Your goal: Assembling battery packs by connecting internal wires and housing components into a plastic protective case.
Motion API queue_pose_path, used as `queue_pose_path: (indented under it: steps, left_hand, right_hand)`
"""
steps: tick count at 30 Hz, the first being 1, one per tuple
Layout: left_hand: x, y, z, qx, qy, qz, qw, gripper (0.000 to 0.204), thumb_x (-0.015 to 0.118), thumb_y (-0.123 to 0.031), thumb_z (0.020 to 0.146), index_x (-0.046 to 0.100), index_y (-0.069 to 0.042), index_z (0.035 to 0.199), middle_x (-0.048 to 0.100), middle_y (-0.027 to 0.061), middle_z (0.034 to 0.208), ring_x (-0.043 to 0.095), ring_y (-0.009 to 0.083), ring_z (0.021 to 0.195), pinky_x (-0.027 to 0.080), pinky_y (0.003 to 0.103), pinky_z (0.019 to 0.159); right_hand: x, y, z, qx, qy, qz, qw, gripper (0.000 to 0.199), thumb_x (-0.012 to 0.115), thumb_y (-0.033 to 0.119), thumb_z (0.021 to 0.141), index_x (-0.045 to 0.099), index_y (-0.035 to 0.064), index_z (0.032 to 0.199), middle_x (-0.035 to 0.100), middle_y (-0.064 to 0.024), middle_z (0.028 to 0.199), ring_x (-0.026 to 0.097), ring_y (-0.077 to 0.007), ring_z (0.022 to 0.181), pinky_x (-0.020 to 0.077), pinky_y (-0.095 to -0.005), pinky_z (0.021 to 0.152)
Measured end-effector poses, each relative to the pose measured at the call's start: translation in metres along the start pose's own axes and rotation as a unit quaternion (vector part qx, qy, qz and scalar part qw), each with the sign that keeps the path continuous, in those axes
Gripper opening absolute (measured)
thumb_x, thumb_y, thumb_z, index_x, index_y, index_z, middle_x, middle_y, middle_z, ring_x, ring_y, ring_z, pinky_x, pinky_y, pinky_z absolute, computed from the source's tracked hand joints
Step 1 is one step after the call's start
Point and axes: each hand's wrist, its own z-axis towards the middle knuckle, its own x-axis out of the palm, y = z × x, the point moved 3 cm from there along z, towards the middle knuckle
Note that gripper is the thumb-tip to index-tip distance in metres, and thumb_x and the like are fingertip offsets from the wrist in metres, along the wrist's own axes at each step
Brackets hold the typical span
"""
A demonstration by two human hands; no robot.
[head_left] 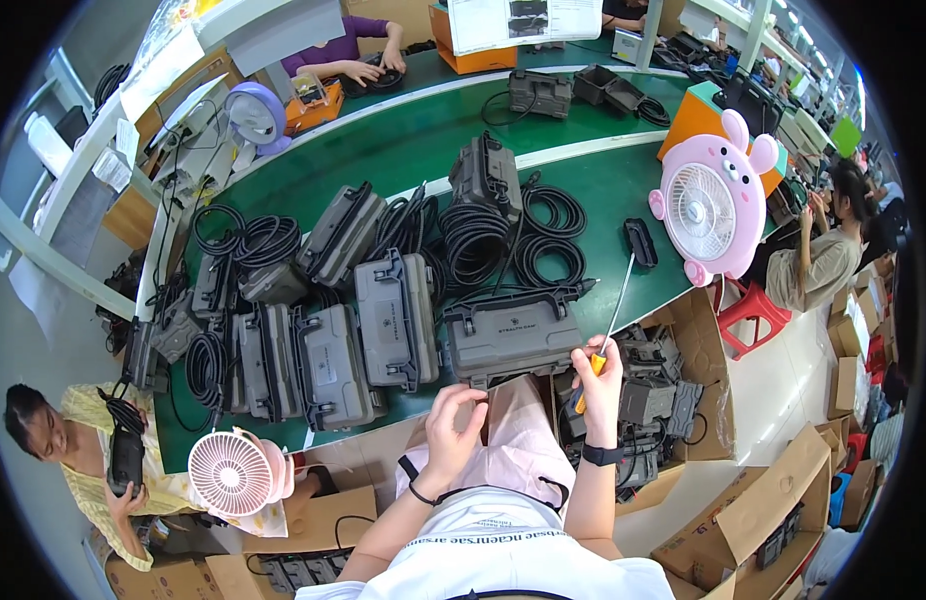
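My right hand is closed round a screwdriver with a yellow-and-black handle and a long thin shaft. The shaft slants up toward a small black oblong part on the bench; whether its tip touches that part I cannot tell. In front of me a dark grey plastic case lies at the bench's near edge, just beyond both hands. My left hand hovers beside the case's lower left corner, fingers loosely bent and apart from the thumb, with nothing seen in it.
Several similar grey cases and coiled black cables crowd the green bench to the left. A pink fan stands right, a smaller one left. An open carton of cases sits right. Co-workers' hands work opposite.
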Motion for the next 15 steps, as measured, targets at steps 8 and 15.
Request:
queue_pose_path:
  steps: [8, 15]
  left_hand:
    - [0.004, 0.017, -0.001, -0.053, -0.026, -0.104, 0.993, 0.018, 0.066, -0.001, 0.086, 0.060, 0.000, 0.103, 0.060, 0.0072, 0.100, 0.060, 0.0143, 0.092, 0.050, 0.026, 0.084]
    - [0.012, 0.025, -0.002, -0.193, -0.089, -0.224, 0.951, 0.016, 0.065, 0.000, 0.088, 0.058, 0.001, 0.102, 0.064, 0.0075, 0.096, 0.064, 0.0139, 0.088, 0.053, 0.025, 0.081]
  right_hand:
    - [0.000, 0.000, 0.000, 0.002, -0.003, 0.001, 1.000, 0.030, 0.073, 0.011, 0.083, 0.052, 0.0072, 0.103, 0.054, 0.0003, 0.084, 0.048, -0.0042, 0.058, 0.0403, -0.0176, 0.050]
    - [0.001, 0.001, 0.000, 0.001, 0.003, 0.011, 1.000, 0.031, 0.073, 0.011, 0.083, 0.051, 0.0069, 0.104, 0.054, 0.0004, 0.083, 0.048, -0.0043, 0.059, 0.0406, -0.0178, 0.051]
